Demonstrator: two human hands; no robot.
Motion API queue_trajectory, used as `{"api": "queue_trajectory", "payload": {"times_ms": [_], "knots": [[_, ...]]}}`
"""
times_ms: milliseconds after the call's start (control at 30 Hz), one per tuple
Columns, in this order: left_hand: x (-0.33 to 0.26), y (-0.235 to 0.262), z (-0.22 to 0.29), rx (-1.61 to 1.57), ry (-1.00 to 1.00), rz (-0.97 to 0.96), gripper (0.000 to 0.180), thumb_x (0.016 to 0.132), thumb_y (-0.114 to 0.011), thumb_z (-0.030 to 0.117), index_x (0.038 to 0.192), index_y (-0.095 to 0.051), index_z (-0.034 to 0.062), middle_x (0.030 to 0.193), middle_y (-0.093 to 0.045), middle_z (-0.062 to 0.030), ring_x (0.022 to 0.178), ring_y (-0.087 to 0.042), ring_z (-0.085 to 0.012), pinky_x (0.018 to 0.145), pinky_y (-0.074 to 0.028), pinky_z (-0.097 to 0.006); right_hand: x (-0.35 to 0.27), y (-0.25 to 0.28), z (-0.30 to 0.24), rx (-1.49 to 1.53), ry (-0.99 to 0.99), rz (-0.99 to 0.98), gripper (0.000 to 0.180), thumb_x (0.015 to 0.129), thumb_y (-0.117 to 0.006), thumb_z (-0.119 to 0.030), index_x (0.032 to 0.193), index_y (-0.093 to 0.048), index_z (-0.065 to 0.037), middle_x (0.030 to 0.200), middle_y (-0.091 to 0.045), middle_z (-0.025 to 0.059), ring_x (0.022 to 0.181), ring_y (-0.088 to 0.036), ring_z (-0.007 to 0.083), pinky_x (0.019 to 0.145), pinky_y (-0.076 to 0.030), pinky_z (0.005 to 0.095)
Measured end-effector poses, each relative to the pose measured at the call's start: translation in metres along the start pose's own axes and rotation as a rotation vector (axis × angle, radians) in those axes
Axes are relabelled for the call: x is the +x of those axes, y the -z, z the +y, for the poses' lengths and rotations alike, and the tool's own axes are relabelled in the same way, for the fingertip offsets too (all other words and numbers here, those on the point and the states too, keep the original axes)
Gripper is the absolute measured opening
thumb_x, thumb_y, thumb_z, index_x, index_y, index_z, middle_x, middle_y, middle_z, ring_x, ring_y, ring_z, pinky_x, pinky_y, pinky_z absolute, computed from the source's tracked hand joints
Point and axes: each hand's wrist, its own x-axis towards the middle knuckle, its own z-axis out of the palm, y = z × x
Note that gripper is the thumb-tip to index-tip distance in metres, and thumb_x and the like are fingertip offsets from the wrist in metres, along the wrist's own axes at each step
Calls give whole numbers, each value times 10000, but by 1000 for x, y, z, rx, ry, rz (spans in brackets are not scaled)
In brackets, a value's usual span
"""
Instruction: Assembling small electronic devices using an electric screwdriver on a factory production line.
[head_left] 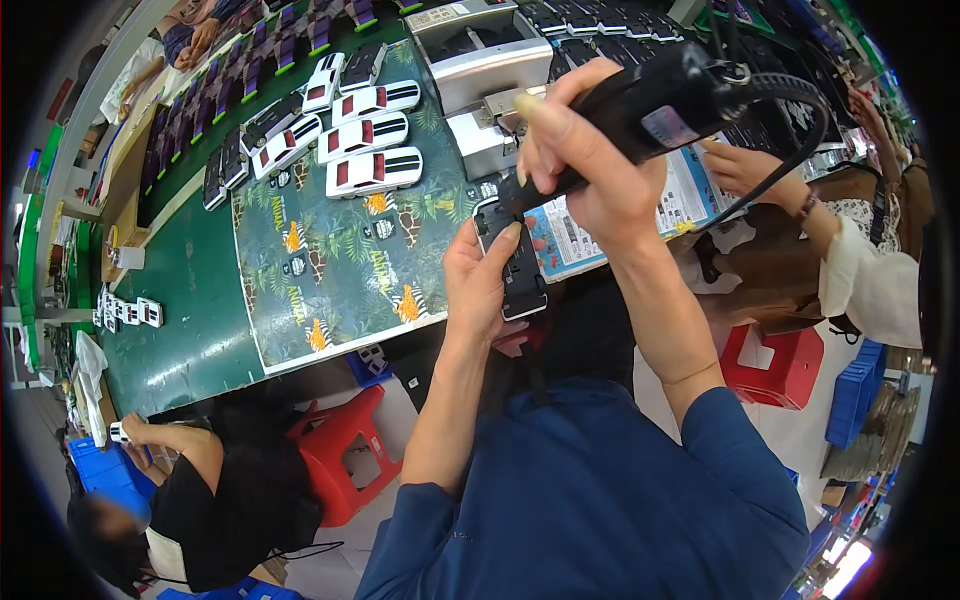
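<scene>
My left hand grips a toy car turned underside up, its black base facing me and a thin white edge showing. In my right hand is a black electric screwdriver with a thick cable, tilted down to the left. Its tip meets the far end of the car's base; the exact contact point is hidden by the tool's nose. Beyond my left hand, several white toy cars with black stripes stand on a printed animal-pattern sheet, beside others lying base up.
A metal box-like fixture stands just beyond my hands. Black car bases line the back right. A co-worker's hand reaches in from the right; another person sits at lower left. Red stools stand by the green bench.
</scene>
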Motion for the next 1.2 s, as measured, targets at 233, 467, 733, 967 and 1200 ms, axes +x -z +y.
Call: {"api": "queue_trajectory", "payload": {"times_ms": [233,467,733,967,1200], "knots": [[-4,-4,3,6,-13,10,243,944,-615,37,1182,-590,-2,1000,-700,-105,776,-695,-142,664,-595,-266,-6,-3,19,-199,82,-64,171,870,-703,-7,843,-536,-33,599,-557,27,484,-510,71,481,-417,208],[-6,-5,4,0,-6,26,216,932,-616,12,1146,-603,-13,989,-697,-102,783,-697,-147,700,-594,-267,-10,-5,23,-83,74,-141,207,877,-715,-30,825,-516,-50,585,-548,30,477,-496,64,475,-412,206],[-6,-9,5,-1,-19,27,223,927,-627,13,1147,-604,-19,993,-698,-99,791,-699,-141,674,-593,-257,-12,2,28,-150,128,-160,211,883,-707,-36,815,-508,-47,580,-549,40,473,-502,71,476,-426,212],[-10,-8,3,-10,-39,16,248,915,-651,16,1159,-615,-11,981,-705,-95,795,-698,-133,683,-596,-259,-19,0,25,-22,61,26,248,792,-820,-82,720,-585,-56,593,-527,-38,538,-485,29,493,-370,205],[-6,6,5,-190,18,69,328,904,-649,4,1221,-568,12,1070,-679,-131,935,-688,-211,816,-599,-387,-1,12,-3,90,89,-63,107,910,-598,-57,870,-514,-4,605,-513,83,471,-503,151,496,-472,311]]}}
